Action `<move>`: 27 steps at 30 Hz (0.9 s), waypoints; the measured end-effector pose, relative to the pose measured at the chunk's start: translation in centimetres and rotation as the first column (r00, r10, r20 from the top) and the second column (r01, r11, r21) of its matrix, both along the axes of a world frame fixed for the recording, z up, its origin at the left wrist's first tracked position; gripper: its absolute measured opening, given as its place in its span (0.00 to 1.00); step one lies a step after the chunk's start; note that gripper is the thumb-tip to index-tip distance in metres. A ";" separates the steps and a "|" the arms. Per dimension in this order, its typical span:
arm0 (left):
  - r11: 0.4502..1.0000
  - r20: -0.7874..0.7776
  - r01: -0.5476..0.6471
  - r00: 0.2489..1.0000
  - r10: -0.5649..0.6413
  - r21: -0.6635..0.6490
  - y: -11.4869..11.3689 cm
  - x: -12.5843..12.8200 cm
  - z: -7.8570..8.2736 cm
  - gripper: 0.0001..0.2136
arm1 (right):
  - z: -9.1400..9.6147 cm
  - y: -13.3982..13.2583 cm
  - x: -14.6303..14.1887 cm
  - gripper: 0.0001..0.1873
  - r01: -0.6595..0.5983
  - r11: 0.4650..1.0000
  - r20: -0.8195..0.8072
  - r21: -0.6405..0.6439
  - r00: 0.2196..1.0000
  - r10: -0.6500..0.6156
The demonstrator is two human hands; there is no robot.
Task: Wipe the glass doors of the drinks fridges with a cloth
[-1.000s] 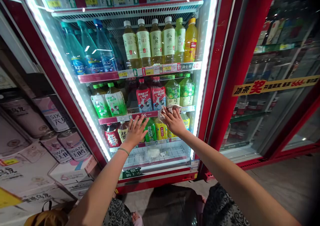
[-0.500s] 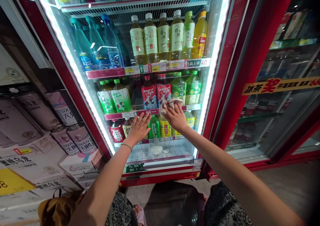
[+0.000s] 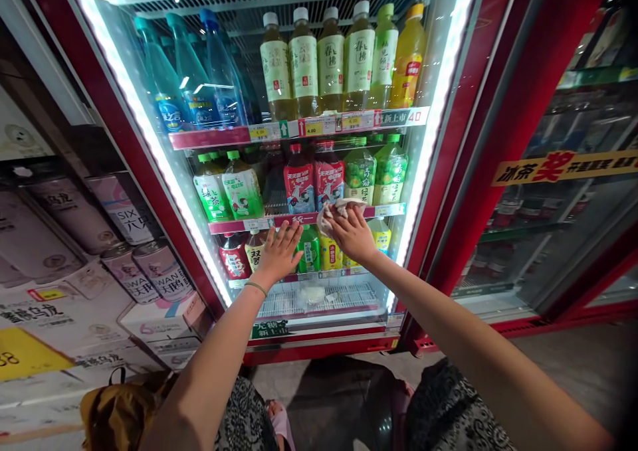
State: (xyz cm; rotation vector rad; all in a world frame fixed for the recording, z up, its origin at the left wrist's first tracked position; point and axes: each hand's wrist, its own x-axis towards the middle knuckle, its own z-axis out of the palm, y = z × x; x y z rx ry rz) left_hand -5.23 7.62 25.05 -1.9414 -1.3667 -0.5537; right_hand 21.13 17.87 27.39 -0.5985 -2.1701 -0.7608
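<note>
Because the person is crouched low before it, the red-framed drinks cooler [image 3: 473, 139] fills most of the head view, its lit glass door [image 3: 349, 305] seemingly shut between the hands and the stock. A second cooler [image 3: 548, 172] stands just beside it on the right, and printed cartons [image 3: 60, 238] are stacked against its left side. Inside, bottles stand upright in rows with labels facing out, presumably so they read through the glass: blue water bottles [image 3: 189, 79] and pale tea bottles [image 3: 331, 59] on the upper shelf, green and red ones [image 3: 314, 179] on the middle shelf, and smaller bottles [image 3: 309, 252] below, above a nearly bare wire shelf [image 3: 299, 298]. Both bare arms reach forward and up to the door. The left hand [image 3: 280, 252] is open, palm flat and fingers spread, laid against the glass in front of the lower row; it looks like a brace that steadies the body while the other arm works. The right hand [image 3: 353, 233] is closed over a crumpled white cloth [image 3: 336, 208], with its fingers bent on top to press the cloth against the glass. The cloth sits at the height of the middle shelf's price rail [image 3: 294, 220], just beside the left fingertips. A thin band [image 3: 255, 286] circles the left wrist.
</note>
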 end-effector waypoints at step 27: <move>0.999 0.059 0.016 0.998 -0.018 0.045 0.1 0.6 -0.9 0.46 | -4.6 1.8 7.5 0.29 0.146 0.988 -0.176 -0.040 0.973 -0.151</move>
